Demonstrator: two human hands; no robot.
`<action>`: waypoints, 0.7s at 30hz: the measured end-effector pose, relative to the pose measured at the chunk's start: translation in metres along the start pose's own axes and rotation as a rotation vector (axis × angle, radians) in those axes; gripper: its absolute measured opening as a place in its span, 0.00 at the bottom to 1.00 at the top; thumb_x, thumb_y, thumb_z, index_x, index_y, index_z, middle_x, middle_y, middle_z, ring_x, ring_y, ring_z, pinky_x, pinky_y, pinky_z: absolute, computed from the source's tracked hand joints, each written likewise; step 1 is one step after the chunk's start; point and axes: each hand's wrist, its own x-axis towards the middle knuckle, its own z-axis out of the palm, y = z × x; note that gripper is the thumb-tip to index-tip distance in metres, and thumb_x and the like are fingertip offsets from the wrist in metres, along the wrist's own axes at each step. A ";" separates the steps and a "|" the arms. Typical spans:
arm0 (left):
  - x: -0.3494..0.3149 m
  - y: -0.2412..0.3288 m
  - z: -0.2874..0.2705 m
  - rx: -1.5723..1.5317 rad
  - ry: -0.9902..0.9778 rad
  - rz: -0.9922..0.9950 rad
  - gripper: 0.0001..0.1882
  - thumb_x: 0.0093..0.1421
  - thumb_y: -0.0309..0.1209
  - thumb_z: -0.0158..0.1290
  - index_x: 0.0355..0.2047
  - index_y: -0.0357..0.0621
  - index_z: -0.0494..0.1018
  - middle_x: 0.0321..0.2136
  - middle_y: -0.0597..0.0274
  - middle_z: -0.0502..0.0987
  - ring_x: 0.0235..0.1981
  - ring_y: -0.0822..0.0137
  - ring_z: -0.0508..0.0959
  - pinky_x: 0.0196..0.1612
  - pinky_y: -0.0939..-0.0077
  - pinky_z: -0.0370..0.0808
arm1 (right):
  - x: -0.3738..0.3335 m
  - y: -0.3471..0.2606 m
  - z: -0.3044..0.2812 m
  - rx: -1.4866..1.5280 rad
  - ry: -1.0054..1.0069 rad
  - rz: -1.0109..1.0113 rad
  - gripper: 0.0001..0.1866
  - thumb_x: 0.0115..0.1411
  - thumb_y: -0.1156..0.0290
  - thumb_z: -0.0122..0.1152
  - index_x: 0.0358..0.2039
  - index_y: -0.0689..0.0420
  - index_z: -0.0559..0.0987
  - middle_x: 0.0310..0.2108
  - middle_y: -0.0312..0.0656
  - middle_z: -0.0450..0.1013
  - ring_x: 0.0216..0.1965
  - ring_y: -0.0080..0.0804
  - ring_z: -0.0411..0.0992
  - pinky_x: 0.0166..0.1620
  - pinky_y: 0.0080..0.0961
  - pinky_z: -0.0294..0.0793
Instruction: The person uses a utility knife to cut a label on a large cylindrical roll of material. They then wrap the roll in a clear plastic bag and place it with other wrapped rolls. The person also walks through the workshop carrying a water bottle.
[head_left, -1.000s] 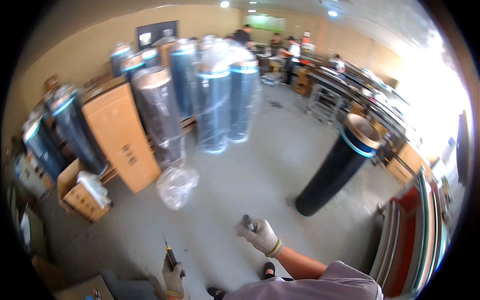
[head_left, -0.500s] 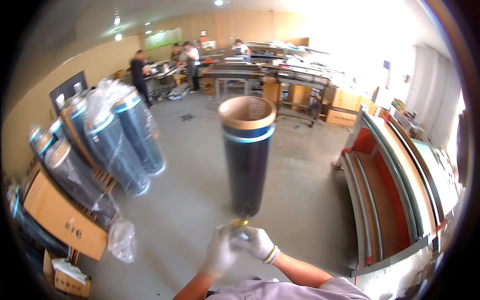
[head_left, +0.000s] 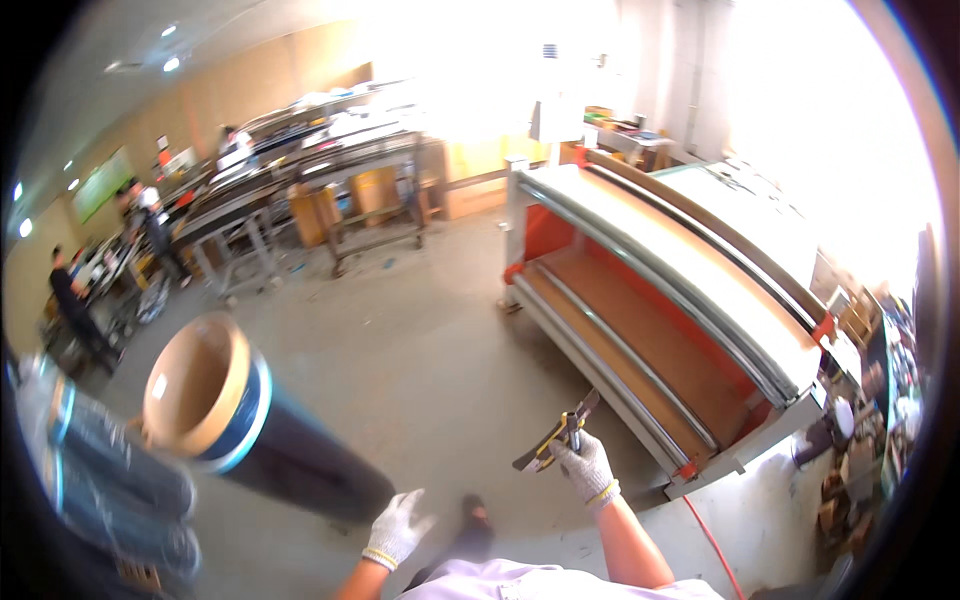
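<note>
My left hand (head_left: 398,530), in a white knit glove, has its fingers apart and holds nothing. It is beside the lower end of a large dark roll (head_left: 310,450) with a brown cardboard core and a light-blue band near its top. My right hand (head_left: 586,466), gloved too, grips a black-and-yellow hand tool (head_left: 545,446), held out in front of the long machine. Blur hides the tool's exact kind. Its long flat body crosses a short dark grip at the fingers.
To the right stands a long machine (head_left: 640,330) with metal rollers and red ends. A red hose (head_left: 712,535) lies on the floor beside it. Plastic-wrapped rolls (head_left: 115,465) stand at the left. Several people are by the far benches (head_left: 235,205). Clutter lines the right edge.
My view has swung right, so the roll now appears at the left and the machine nearer the middle. My hands, together before, are now apart, and the right one holds the tool out.
</note>
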 end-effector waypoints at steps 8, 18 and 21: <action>0.257 0.045 -0.009 0.073 -0.111 0.216 0.28 0.55 0.46 0.56 0.54 0.48 0.69 0.50 0.53 0.72 0.47 0.53 0.76 0.48 0.61 0.74 | 0.230 -0.059 -0.080 0.149 0.409 -0.086 0.07 0.59 0.67 0.61 0.30 0.56 0.75 0.20 0.28 0.66 0.18 0.14 0.60 0.21 0.15 0.58; 0.459 0.092 -0.013 0.075 0.005 0.050 0.28 0.55 0.46 0.56 0.54 0.48 0.69 0.49 0.54 0.72 0.48 0.51 0.75 0.49 0.60 0.73 | 0.625 -0.040 -0.345 0.167 0.878 -0.225 0.16 0.60 0.53 0.60 0.27 0.51 0.74 0.08 0.28 0.55 0.08 0.21 0.55 0.11 0.24 0.51; 0.477 0.079 -0.003 0.103 0.026 -0.213 0.28 0.57 0.50 0.53 0.54 0.48 0.69 0.49 0.52 0.72 0.48 0.49 0.74 0.50 0.57 0.72 | 0.754 0.019 -0.443 -0.079 0.794 -0.057 0.15 0.58 0.56 0.56 0.33 0.54 0.80 0.21 0.37 0.72 0.22 0.27 0.68 0.26 0.27 0.65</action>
